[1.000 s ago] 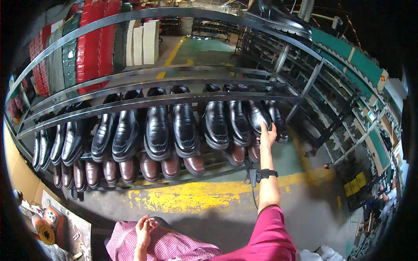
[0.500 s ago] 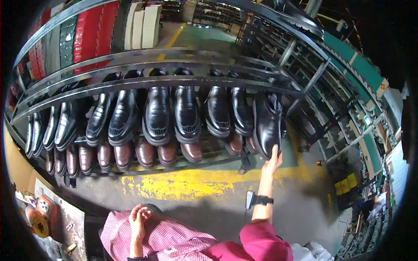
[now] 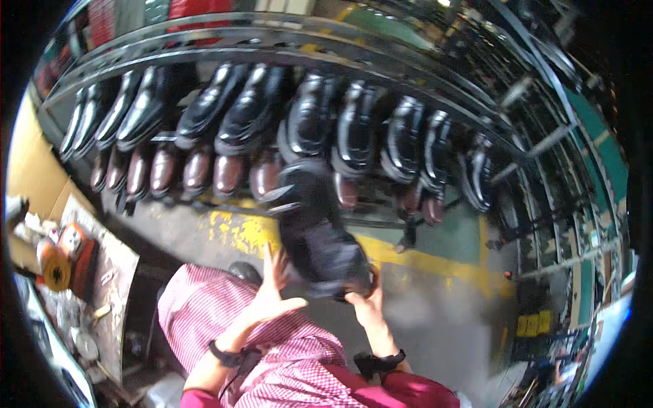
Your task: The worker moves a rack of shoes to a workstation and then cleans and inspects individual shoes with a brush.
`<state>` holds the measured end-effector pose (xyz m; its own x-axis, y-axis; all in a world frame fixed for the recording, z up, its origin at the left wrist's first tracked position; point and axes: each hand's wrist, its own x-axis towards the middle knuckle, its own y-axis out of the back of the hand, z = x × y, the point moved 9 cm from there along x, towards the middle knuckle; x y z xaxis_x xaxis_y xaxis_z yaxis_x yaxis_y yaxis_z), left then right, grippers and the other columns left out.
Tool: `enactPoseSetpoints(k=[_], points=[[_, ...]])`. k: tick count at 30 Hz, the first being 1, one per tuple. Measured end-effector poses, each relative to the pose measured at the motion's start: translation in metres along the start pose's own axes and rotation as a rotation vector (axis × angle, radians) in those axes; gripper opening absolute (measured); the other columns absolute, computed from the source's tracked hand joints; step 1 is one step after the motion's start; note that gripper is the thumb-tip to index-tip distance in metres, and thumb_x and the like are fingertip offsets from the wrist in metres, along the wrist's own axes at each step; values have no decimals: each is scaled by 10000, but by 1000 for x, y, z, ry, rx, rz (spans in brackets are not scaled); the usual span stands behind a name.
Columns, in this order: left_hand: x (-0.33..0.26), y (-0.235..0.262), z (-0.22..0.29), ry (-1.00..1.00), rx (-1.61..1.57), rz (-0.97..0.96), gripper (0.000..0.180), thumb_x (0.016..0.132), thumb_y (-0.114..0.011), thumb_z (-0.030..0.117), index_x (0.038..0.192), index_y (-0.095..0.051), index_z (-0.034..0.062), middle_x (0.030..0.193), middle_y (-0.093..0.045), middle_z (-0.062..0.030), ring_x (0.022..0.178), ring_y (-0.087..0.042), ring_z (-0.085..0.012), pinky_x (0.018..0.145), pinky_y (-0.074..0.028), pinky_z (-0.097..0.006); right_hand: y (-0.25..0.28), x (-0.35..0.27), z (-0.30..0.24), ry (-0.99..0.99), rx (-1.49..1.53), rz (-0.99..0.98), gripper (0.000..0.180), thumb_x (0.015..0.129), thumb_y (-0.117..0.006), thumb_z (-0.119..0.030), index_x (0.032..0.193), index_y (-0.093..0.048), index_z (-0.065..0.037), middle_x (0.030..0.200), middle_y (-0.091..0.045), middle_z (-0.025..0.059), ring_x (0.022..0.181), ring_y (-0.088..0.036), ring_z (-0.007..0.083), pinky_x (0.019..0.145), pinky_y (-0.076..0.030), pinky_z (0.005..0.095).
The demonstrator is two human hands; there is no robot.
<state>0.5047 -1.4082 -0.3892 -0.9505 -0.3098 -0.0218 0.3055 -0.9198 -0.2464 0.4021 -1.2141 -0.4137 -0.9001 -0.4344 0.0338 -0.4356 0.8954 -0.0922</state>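
Note:
A black leather shoe (image 3: 316, 234), smeared by motion, is tilted in front of me between the shelf and my body. My right hand (image 3: 367, 304) grips one end of it, thumb and fingers around the edge. Beside the shoe on its left, my left hand (image 3: 277, 289) has its thumb and fingers spread and holds nothing. Beyond them, black shoes (image 3: 250, 112) hang toes-down in a row along a metal rack, several of them in pairs. Below that row are brown shoes (image 3: 228, 175), partly covered by the black ones.
The metal rack (image 3: 204, 42) spans the far side, with more racks (image 3: 544, 224) at the right. At the left is a worn worktable (image 3: 115, 285) with an orange device (image 3: 75, 241) on it. Yellow paint (image 3: 235, 231) marks the floor. Yellow boxes (image 3: 534, 324) stand at the right.
My right hand has taken the black shoe off the right end of the rack and brought it toward my body. My left hand has moved up and right toward it. The view has shifted.

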Motion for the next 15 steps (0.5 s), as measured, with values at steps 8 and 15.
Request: enactPoseSetpoints(k=[8,15], points=[[-47,87,-32,-3,-1,486,247,822,-553,197,978,-558,5,926,-573,-47,861,-508,-154,776,-419,-283,-142,19,-81,419,-507,-515,571,681,-702,-274,1133,-468,-15,1108,-470,133,1036,-454,281,906,-351,348],[-53,91,-34,203,385,314,315,806,-576,202,1065,-544,26,1049,-565,-98,965,-517,-192,856,-408,-318,-228,43,-92,432,-693,-744,339,725,-643,-229,1032,-566,-108,927,-502,87,877,-494,248,776,-409,333]])
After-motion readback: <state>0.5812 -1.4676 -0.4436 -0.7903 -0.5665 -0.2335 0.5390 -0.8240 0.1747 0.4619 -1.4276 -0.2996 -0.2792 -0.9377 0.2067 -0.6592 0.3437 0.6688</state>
